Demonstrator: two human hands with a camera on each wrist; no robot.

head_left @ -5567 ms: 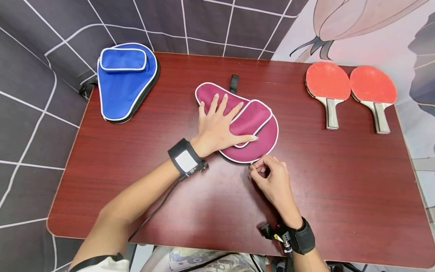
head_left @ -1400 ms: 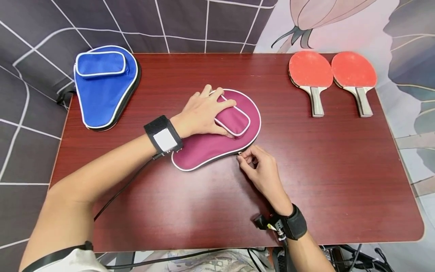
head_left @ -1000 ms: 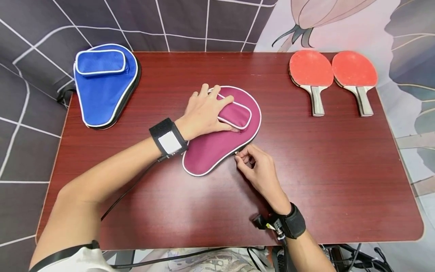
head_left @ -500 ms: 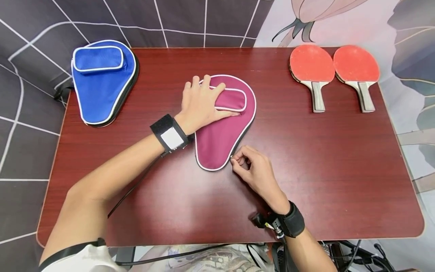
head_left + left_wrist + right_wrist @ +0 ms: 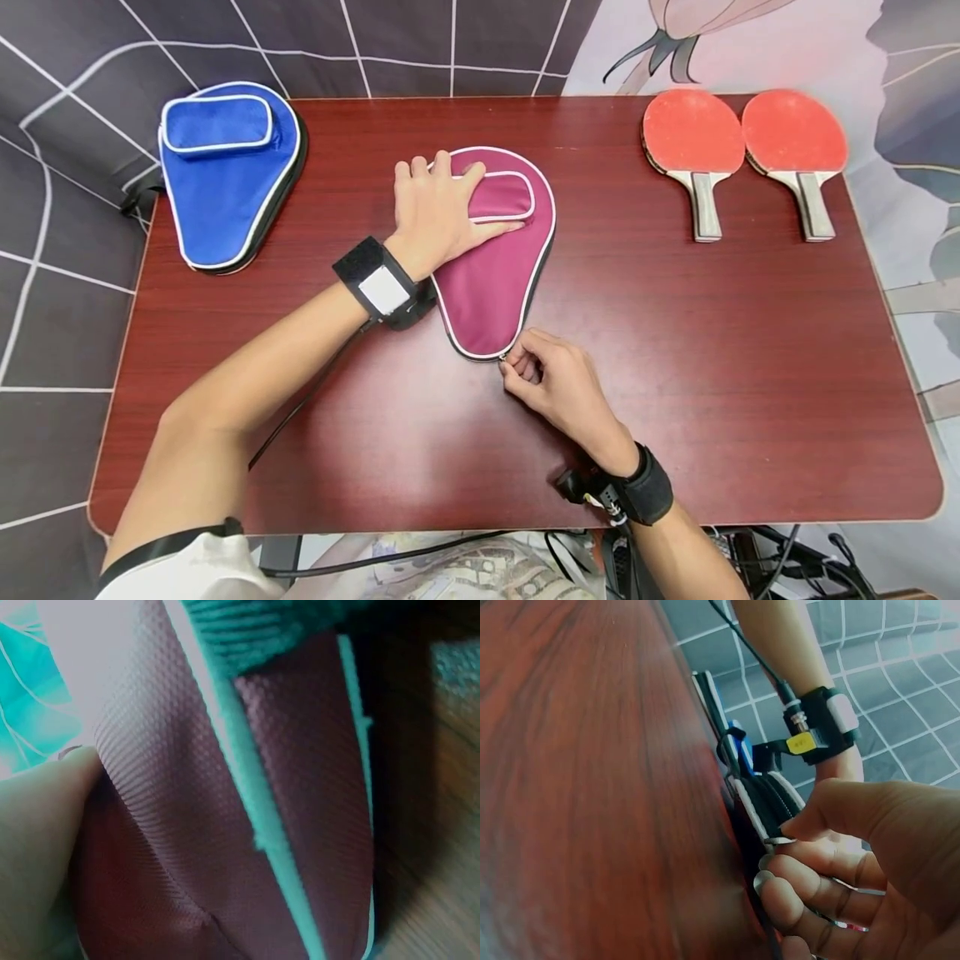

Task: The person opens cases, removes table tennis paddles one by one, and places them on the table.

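A maroon paddle case [image 5: 487, 292] with white piping lies on the table, its narrow end toward the person. Across its upper left part rests my left hand [image 5: 437, 212], with the thumb along the lower edge of the front pocket [image 5: 504, 197]. In the left wrist view the thumb [image 5: 45, 802] touches the maroon fabric. My right hand [image 5: 558, 383] pinches the zipper pull [image 5: 781, 841] between thumb and index finger. That pull sits on the black side band at the case's narrow tip. The zipper's far side is hidden.
A blue paddle case [image 5: 232, 192] lies at the table's back left. Two red table tennis paddles [image 5: 693, 133] lie side by side at the back right. Black cables run from the wrist straps over the front table edge [image 5: 420, 531].
The maroon case has turned so its narrow end faces the person, from up left earlier. My right hand has drawn the zipper pull along the right side to the tip.
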